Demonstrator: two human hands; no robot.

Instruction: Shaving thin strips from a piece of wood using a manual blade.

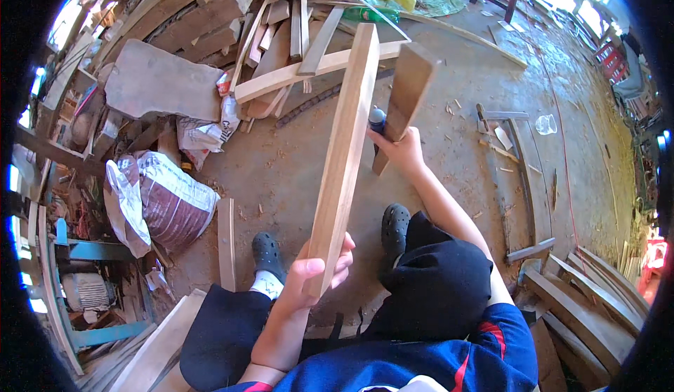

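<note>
The long pale square-edged wooden bar [344, 160] is up off the grey concrete floor [449, 181], slanting across the space in front of the person's body. The left hand [300, 286] has its fingers wrapped round the bar's near end, thumb laid over the face. To the right of the bar's far half, the right hand [404, 152] grips a shorter brown flat wooden board [409, 86], fingers closed round its lower part.

Picking up looks done for both pieces. The bar seems already cut to straight edges and fairly clean faces; the board looks darker, and its finish cannot be judged. No joint links the two, so they count as separate pieces at this stage. How much shaping is left cannot be told.

Well right of the bar, a wooden frame saw [524, 174] lies on the floor, out of both hands. Small wood chips [458, 102] between bar and saw suggest that some cutting has been done here. Left of the bar's near end lies a narrow pale plank [227, 244], and beyond its far half on the left, a pile of loose boards [321, 44], none of it in hand.
</note>
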